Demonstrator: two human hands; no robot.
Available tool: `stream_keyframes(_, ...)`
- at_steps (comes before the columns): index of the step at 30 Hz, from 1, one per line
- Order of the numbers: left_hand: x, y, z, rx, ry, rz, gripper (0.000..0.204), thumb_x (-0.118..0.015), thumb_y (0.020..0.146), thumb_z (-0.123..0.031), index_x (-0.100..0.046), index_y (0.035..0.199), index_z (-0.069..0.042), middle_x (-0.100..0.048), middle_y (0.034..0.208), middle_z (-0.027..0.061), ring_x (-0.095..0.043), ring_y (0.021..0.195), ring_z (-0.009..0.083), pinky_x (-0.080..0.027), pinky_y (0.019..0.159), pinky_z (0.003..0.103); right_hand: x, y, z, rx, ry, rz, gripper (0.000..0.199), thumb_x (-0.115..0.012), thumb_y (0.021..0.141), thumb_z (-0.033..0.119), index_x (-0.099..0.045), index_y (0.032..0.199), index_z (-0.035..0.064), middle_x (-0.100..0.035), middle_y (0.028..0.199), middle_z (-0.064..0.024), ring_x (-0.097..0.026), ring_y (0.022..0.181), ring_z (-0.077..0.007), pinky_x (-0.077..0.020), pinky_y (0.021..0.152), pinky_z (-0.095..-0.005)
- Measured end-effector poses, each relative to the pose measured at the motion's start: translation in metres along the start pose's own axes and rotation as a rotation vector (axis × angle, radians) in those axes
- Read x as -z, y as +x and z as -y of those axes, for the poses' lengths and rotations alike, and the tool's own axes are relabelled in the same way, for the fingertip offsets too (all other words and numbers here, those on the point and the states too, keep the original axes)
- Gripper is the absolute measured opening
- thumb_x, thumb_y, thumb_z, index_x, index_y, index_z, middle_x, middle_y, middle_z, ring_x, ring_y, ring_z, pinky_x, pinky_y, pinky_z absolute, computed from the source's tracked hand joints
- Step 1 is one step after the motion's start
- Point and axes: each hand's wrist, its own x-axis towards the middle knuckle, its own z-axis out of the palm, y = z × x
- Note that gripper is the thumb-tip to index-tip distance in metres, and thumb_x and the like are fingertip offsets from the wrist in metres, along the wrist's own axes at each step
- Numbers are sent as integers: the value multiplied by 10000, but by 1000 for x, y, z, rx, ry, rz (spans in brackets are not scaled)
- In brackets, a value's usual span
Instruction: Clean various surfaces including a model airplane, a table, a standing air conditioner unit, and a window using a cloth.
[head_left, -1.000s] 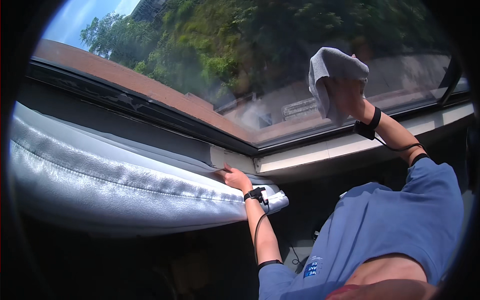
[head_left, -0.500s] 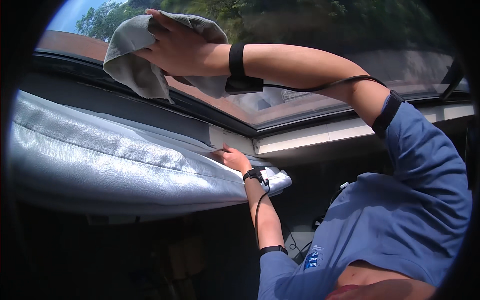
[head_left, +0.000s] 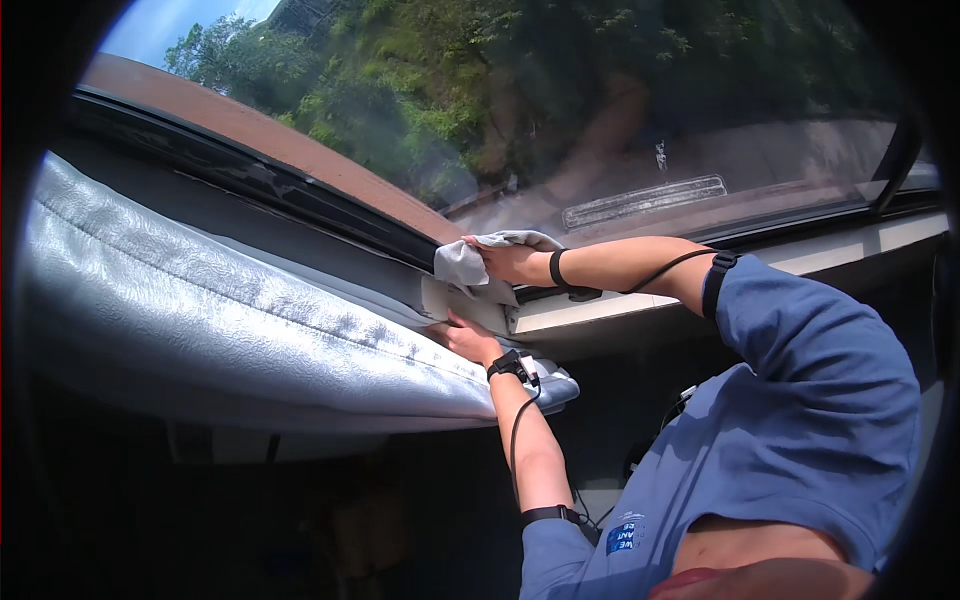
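Observation:
My right hand (head_left: 510,262) presses a grey cloth (head_left: 461,264) against the lower corner of the window frame, its fingers closed on the bunched fabric. Just below and to the left, my left hand (head_left: 468,338) grips the upper edge of a silvery, quilted-looking curtain (head_left: 250,300). The curtain's folds partly hide the left fingertips. Behind the cloth stands the large window pane (head_left: 600,130), with smears and faint reflections on it.
A dark window frame (head_left: 270,165) runs down from the upper left to the corner. From there a pale sill (head_left: 600,312) goes off to the right. Trees (head_left: 380,90) and a reddish ledge (head_left: 190,110) show outside. Black cables run along both my arms.
My right hand has come down from the upper left of the glass to the frame corner, bringing the cloth along. My left hand stays at the curtain edge, slightly lower in view.

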Motion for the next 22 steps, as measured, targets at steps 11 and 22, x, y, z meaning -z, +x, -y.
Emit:
stream_keyframes(11, -6, 10, -58, 616, -48, 510, 677, -348, 919, -341, -165, 1355, 142, -344, 1294, 382, -400, 1191, 503, -368, 954, 521, 80, 41, -90, -202, 293, -257, 303, -511, 740, 211, -692, 954, 97, -641, 1075, 3, -357, 1292, -259, 76, 1127, -532)
stream_keyframes(22, 64, 52, -144, 250, -836, 575, 818, -210, 929, -570, 53, 1414, 33, 95, 1505, 162, 25, 1403, 245, -49, 1135, 334, 211, 14, -305, -644, 97, -558, 484, -634, 691, 399, -628, 1106, 150, -564, 1193, -24, -396, 1245, -206, 16, 1120, -551)
